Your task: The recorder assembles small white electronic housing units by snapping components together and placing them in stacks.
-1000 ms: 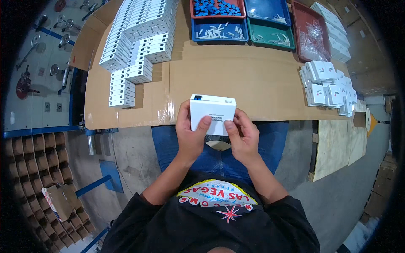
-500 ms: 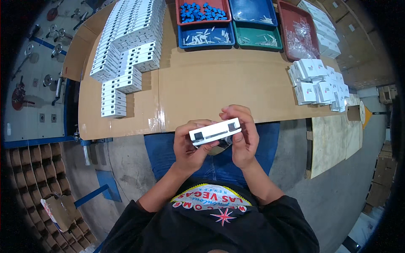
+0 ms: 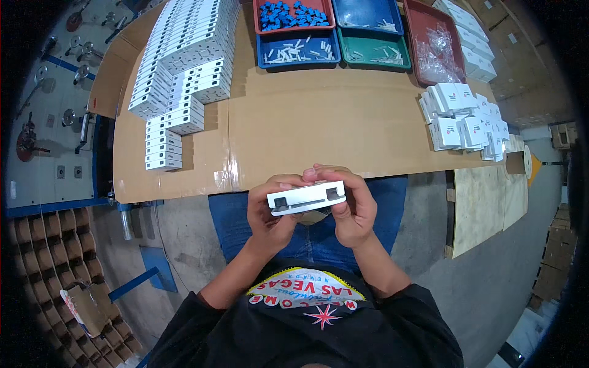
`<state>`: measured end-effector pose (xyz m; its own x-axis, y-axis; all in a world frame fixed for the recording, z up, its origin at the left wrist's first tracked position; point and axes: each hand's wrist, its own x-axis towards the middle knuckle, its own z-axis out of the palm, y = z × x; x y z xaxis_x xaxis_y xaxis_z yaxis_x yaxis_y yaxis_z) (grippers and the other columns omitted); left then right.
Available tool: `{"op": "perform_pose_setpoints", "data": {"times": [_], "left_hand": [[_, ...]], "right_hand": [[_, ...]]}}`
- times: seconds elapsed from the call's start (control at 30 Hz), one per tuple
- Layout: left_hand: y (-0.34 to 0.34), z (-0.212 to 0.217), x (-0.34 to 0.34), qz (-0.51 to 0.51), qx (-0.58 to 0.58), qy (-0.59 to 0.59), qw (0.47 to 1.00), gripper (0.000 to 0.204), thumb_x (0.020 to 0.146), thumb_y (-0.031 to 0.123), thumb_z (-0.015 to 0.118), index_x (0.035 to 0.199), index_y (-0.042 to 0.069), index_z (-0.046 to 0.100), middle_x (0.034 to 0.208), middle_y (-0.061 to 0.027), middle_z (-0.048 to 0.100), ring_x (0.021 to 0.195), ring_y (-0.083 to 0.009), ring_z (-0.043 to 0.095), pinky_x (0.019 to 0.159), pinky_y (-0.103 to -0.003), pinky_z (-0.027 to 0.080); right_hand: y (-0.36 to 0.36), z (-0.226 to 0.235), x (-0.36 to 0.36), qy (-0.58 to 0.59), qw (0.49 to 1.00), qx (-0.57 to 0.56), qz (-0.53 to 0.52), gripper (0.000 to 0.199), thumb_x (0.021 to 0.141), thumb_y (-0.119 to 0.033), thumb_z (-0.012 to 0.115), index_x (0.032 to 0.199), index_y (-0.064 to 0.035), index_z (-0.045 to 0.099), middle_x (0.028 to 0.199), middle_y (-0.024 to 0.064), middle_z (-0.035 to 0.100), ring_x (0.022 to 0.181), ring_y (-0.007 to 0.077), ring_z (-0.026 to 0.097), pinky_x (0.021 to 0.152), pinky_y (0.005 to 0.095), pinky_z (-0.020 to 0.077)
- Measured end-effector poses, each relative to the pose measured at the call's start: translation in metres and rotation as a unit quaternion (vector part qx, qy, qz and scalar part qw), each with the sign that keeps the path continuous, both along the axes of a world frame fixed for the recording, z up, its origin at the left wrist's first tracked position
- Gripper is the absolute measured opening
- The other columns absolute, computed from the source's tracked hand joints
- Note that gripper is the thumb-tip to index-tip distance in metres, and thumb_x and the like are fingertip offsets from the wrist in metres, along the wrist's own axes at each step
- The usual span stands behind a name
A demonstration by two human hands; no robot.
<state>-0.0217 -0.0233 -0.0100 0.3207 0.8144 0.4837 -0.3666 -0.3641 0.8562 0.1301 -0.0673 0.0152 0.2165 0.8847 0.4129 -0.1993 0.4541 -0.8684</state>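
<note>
A white plastic housing [image 3: 306, 196] is held between my two hands above my lap, just off the cardboard-covered table's near edge. Two dark square openings and a long slot show on the side turned toward me. My left hand [image 3: 268, 211] grips its left end, thumb below and fingers behind. Around the right end my right hand [image 3: 354, 208] is closed, its thumb under the lower edge and its fingers across the far top. The housing's far side and underside are hidden.
Stacked white housings [image 3: 196, 55] stand at the table's left. Trays hold blue pieces [image 3: 291, 16], white pins [image 3: 299, 51] and clear plastic parts [image 3: 438, 55]. White printed packets [image 3: 463, 116] lie in a pile at right. Bare cardboard [image 3: 319, 122] spans the middle.
The housing has come slightly left and down and is tilted less. My right fingers have moved left along its far top, closer to my left fingers.
</note>
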Motion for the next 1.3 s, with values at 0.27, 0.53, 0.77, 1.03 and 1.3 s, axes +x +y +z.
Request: {"op": "perform_pose_setpoints", "data": {"times": [0.27,0.53,0.77,1.03,1.3], "left_hand": [[-0.004,-0.004,0.002,-0.004,-0.016,-0.008,1.0,0.044,0.091,-0.001,0.073,0.126,0.004,0.045,0.122,-0.0245,0.062,0.115,-0.0309,0.064,0.097,-0.04,0.054],[-0.002,0.005,0.0,-0.018,-0.012,-0.026,0.999,0.045,0.097,0.024,0.073,0.13,0.002,0.052,0.121,-0.0229,0.064,0.115,-0.0311,0.064,0.097,-0.041,0.052],[-0.001,0.009,0.004,-0.025,-0.04,-0.056,0.997,0.041,0.099,0.031,0.069,0.123,0.0,0.059,0.12,-0.0227,0.066,0.114,-0.0321,0.065,0.098,-0.041,0.052],[-0.001,0.009,0.003,-0.018,-0.029,-0.054,0.998,0.041,0.101,0.033,0.065,0.124,0.0,0.057,0.12,-0.024,0.066,0.114,-0.0313,0.065,0.097,-0.041,0.052],[-0.009,0.004,0.004,0.005,-0.047,-0.051,0.998,0.043,0.103,0.037,0.061,0.122,-0.001,0.052,0.117,-0.021,0.065,0.108,-0.0256,0.065,0.093,-0.036,0.052]], "right_hand": [[0.007,-0.008,0.004,-0.015,0.998,0.054,-0.006,0.042,0.102,-0.035,0.063,0.12,0.0025,0.058,0.116,0.0215,0.068,0.114,0.0339,0.066,0.101,0.0447,0.0506],[0.005,-0.012,0.001,0.004,0.999,0.039,-0.024,0.042,0.102,-0.036,0.062,0.118,0.003,0.058,0.113,0.0226,0.069,0.111,0.0345,0.066,0.098,0.0455,0.0522],[0.003,-0.011,0.001,0.018,0.999,0.027,-0.025,0.046,0.1,-0.038,0.065,0.12,0.0031,0.057,0.117,0.0237,0.067,0.114,0.0338,0.065,0.1,0.0457,0.0519],[0.003,-0.007,0.002,0.001,0.999,0.032,-0.006,0.047,0.099,-0.035,0.068,0.125,0.0028,0.056,0.123,0.0253,0.066,0.118,0.0349,0.064,0.103,0.0463,0.0499],[0.007,-0.01,0.003,-0.116,0.986,0.099,-0.066,0.056,0.095,-0.047,0.069,0.118,0.0021,0.055,0.106,0.0232,0.07,0.102,0.0336,0.07,0.094,0.0469,0.0552]]}}
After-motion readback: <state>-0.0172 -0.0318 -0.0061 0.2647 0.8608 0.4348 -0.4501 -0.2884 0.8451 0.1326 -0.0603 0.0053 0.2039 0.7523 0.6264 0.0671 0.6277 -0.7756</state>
